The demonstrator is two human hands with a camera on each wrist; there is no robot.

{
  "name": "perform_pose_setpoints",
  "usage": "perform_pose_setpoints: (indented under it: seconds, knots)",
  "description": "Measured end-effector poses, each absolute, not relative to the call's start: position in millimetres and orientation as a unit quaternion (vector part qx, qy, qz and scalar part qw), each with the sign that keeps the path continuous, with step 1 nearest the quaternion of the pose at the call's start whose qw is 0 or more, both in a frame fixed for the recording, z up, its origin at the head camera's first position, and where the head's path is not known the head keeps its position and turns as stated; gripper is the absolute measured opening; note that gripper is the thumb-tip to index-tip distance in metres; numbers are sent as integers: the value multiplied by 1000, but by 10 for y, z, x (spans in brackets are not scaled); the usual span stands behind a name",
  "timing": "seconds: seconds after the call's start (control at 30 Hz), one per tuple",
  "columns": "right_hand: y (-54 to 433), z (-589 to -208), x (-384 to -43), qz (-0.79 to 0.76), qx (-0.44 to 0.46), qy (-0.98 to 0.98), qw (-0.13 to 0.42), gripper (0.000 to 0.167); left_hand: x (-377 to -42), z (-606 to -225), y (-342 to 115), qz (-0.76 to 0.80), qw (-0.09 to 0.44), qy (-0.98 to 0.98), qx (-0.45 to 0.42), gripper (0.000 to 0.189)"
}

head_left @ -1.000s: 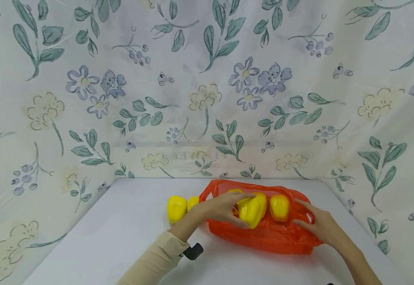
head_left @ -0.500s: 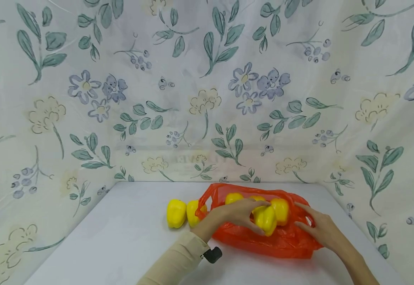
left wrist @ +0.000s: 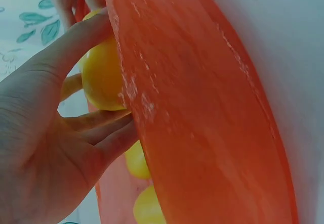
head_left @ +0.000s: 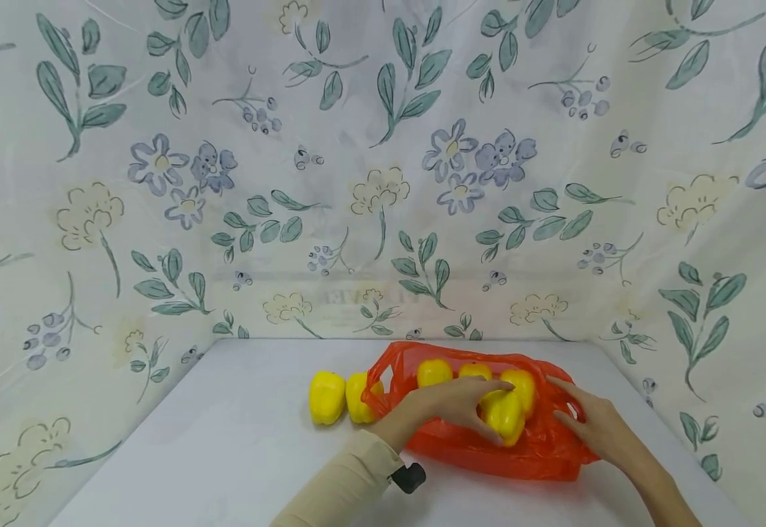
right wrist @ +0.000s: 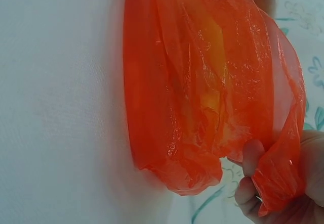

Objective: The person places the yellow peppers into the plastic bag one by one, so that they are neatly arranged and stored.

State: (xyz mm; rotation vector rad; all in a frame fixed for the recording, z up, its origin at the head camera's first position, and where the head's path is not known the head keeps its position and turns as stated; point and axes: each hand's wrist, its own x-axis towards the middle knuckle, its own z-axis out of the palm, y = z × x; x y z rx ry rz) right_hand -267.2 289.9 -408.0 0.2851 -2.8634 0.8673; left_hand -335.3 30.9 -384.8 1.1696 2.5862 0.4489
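Note:
My left hand (head_left: 458,408) holds a yellow bell pepper (head_left: 506,421) between thumb and fingers, over the open mouth of a red plastic bag (head_left: 481,460). In the left wrist view the lower part of that bell pepper (left wrist: 103,80) sits behind the bag's near edge. More yellow bell peppers lie inside the bag, among them a left one (head_left: 434,372), a middle one (head_left: 475,370) and a right one (head_left: 521,386). At the bag's right end my right hand (head_left: 598,424) grips its handle; the right wrist view shows the bunched film (right wrist: 278,181) between thumb and fingers.
Two yellow bell peppers, a left one (head_left: 326,397) and a right one (head_left: 359,399), stand on the white table (head_left: 224,439) left of the bag, beside its loose left handle (head_left: 374,380). A flower-patterned curtain (head_left: 383,219) hangs behind the table and along its sides.
My left hand has moved right and lower with the bell pepper, toward the bag's right end, uncovering the bell peppers behind it. My right hand keeps its grip on the bag.

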Motion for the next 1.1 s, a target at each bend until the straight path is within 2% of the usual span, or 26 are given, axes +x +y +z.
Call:
perform_pose_setpoints:
  seconds: [0.47, 1.1]
  knots:
    - [2940, -4068, -2672, 268, 110, -952, 101, 58, -3344, -3904, 599, 122, 127, 893, 414, 82]
    - [2929, -4099, -2676, 269, 121, -950, 101, 57, -3267, -4026, 652, 125, 142, 895, 405, 70]
